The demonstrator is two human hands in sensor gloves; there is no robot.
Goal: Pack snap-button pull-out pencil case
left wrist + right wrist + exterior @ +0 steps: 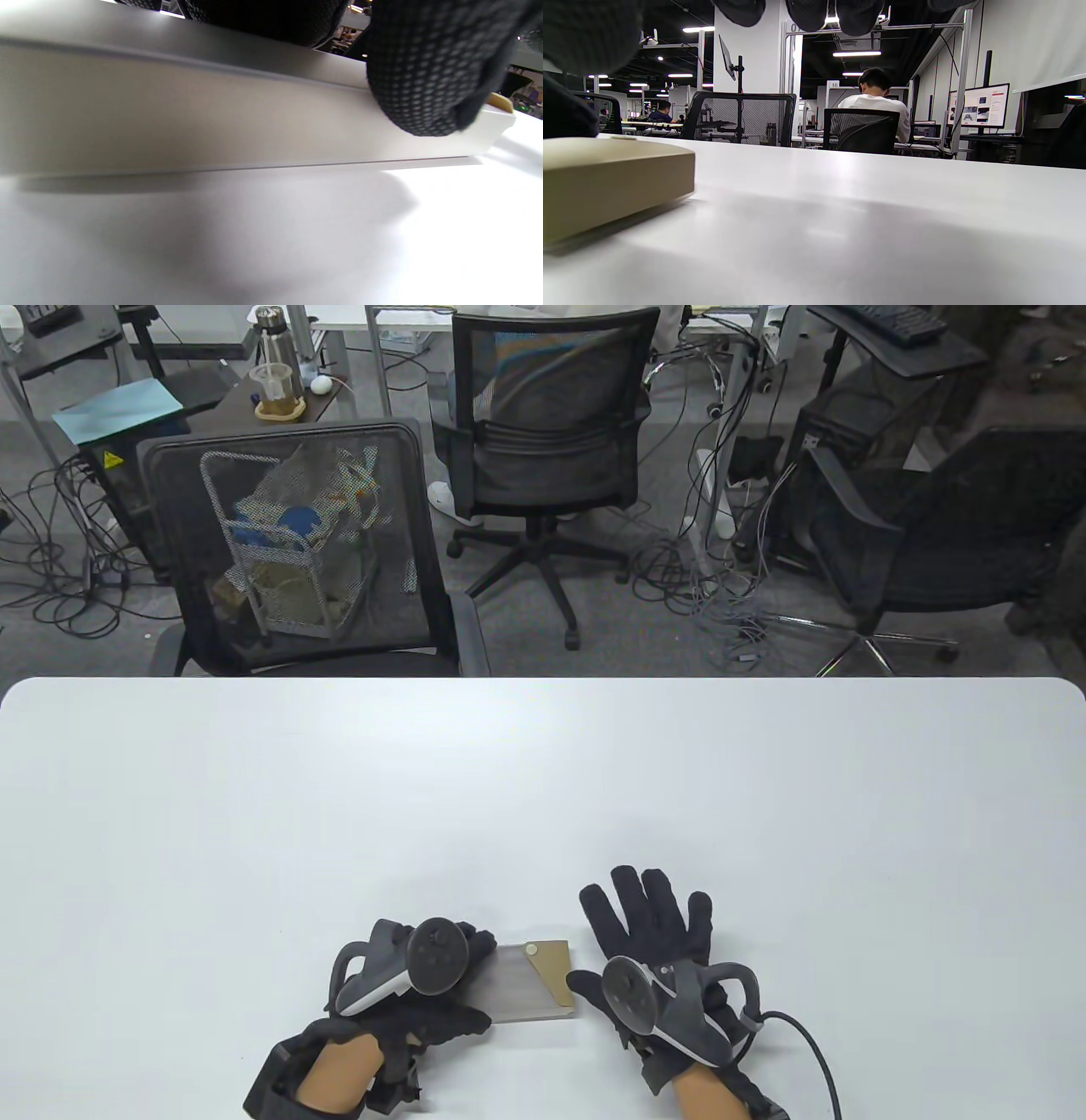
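1. One big white surface (543,780) is holding everything.
2. Two gloved hands are lying low on it. The right hand (657,959) is resting flat, fingers (645,899) spread wide, just beside the case.
3. The left hand (407,984) is gripping the pencil case (530,993) between them, fingers curling over it.
4. It is looking light, stiff and smooth, maybe slippery, so taking hold by its long sides seems best.

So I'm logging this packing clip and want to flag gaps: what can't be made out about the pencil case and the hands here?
- Pencil case, table view: its left end is hidden under the left hand.
- Contents: no view shows inside the case.
- Snap button: too small to tell whether it is fastened.
- Left wrist view: blurred, and a fingertip covers the case's far end.
- Right hand, right wrist view: fingertips cut off by the top edge.
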